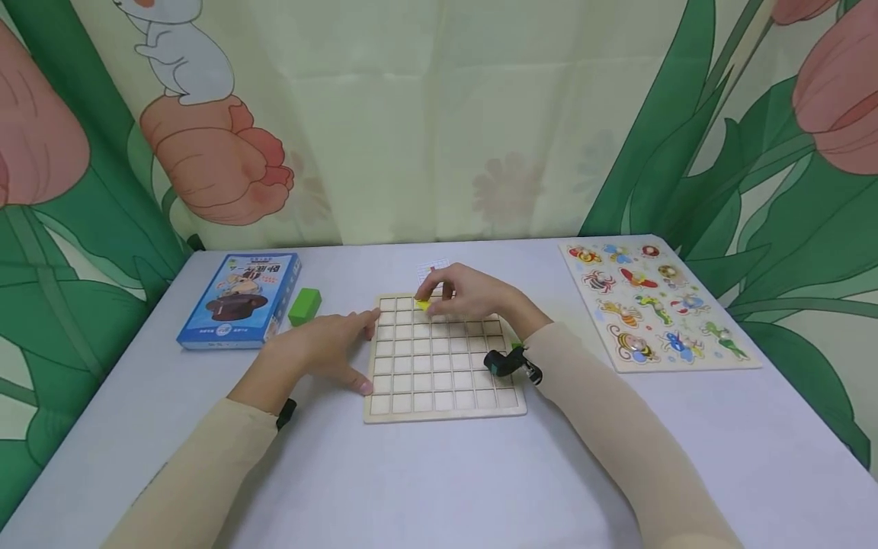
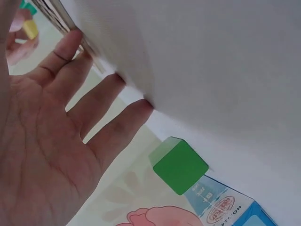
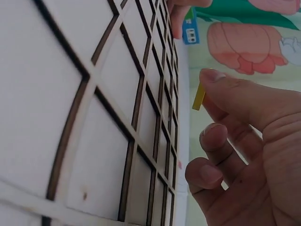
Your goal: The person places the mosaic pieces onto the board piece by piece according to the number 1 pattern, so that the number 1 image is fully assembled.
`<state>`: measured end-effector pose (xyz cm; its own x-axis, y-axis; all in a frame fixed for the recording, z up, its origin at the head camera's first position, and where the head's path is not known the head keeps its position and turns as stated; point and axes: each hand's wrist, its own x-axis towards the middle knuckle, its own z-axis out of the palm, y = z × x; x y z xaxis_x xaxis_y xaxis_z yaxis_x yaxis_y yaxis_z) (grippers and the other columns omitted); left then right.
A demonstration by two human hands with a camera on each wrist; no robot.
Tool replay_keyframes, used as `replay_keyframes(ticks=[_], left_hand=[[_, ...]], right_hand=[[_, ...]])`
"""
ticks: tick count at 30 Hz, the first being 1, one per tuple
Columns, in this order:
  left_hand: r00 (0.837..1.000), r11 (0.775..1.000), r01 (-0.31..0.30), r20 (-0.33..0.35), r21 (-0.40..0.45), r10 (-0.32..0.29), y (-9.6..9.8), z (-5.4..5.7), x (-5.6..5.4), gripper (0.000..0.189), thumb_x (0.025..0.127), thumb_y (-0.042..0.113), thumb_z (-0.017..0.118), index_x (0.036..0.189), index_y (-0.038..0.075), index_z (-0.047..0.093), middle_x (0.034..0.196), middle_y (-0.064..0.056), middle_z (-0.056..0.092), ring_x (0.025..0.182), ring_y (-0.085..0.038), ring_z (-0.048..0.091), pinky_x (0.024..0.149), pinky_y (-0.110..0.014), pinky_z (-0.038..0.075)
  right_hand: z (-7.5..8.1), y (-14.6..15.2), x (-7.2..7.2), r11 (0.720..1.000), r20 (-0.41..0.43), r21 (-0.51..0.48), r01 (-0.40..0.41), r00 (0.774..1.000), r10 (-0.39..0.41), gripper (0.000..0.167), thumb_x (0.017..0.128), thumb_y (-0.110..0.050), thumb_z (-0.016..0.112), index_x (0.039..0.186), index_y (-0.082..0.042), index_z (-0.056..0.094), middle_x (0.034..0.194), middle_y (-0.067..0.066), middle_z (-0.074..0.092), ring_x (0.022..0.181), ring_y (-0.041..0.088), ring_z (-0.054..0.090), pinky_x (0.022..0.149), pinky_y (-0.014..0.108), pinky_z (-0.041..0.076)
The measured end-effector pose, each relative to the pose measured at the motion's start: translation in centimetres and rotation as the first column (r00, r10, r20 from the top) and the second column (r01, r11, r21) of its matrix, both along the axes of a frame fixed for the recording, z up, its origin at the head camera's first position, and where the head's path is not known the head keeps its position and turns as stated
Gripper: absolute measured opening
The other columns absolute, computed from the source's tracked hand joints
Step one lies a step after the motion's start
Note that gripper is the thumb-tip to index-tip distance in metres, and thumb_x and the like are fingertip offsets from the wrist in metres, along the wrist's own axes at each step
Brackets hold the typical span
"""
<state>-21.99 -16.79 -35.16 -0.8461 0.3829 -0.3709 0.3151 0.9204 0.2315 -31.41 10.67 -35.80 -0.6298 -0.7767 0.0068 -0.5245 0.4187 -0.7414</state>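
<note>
A square wooden grid board (image 1: 442, 381) lies on the table before the person. The left hand (image 1: 328, 347) touches its left edge with thumb and fingertips, the fingers fairly straight; in the left wrist view the left palm (image 2: 49, 136) shows beside the board's edge. Over the board's far rows the right hand (image 1: 473, 291) pinches a small thin yellow tile (image 1: 422, 304) between thumb and index finger. In the right wrist view that yellow tile (image 3: 199, 97) is tilted and apart from the grid, and the other fingers (image 3: 207, 174) are curled loosely.
A green block (image 1: 305, 306) stands left of the board, next to a blue picture box (image 1: 240, 301). At the right lies a wooden insect puzzle (image 1: 658, 305). A small printed paper (image 1: 430, 268) lies behind the right hand. A black wrist camera (image 1: 504, 363) overhangs the board.
</note>
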Motion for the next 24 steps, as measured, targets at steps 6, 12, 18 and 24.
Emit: replay_keyframes(ticks=[6,12,18,24], left_hand=[[1.0,1.0,-0.009,0.006,-0.012,0.009,0.2,0.1,0.0,0.136,0.06,0.067,0.089,0.165,0.016,0.02,0.148,0.001,0.056,0.141,-0.034,0.046,0.116,-0.056,0.037],[1.0,1.0,-0.014,0.007,-0.004,0.014,-0.1,-0.2,0.1,0.135,0.061,0.068,0.088,0.165,0.016,0.02,0.151,-0.002,0.054,0.141,-0.035,0.046,0.115,-0.057,0.038],[1.0,1.0,-0.011,0.009,0.003,0.011,-0.3,-0.3,0.1,0.134,0.061,0.068,0.088,0.165,0.017,0.021,0.153,-0.003,0.053,0.145,-0.035,0.042,0.117,-0.056,0.036],[1.0,1.0,-0.009,0.009,0.019,0.009,-0.2,-0.1,0.0,0.132,0.061,0.067,0.089,0.164,0.016,0.024,0.147,-0.002,0.056,0.133,-0.029,0.052,0.114,-0.052,0.041]], right_hand=[[-0.7,0.3,-0.4,1.0,0.024,-0.001,0.001,1.0,-0.001,0.023,0.091,-0.008,0.077,0.113,-0.013,0.074,0.116,0.001,0.071,0.071,0.018,0.059,0.068,0.029,0.049],[-1.4,-0.3,-0.6,1.0,0.001,0.009,0.025,1.0,-0.025,0.027,0.089,-0.011,0.08,0.115,-0.011,0.074,0.115,0.002,0.072,0.069,0.017,0.057,0.07,0.029,0.048],[-1.7,-0.7,-0.7,0.995,-0.054,0.082,0.06,0.997,-0.055,0.029,0.091,-0.016,0.079,0.118,-0.013,0.071,0.111,-0.002,0.072,0.077,0.017,0.062,0.076,0.032,0.051],[-1.3,-0.9,-0.4,0.996,-0.037,0.079,0.037,0.999,-0.034,0.026,0.092,-0.011,0.076,0.118,-0.012,0.071,0.114,0.002,0.071,0.077,0.018,0.06,0.077,0.031,0.05]])
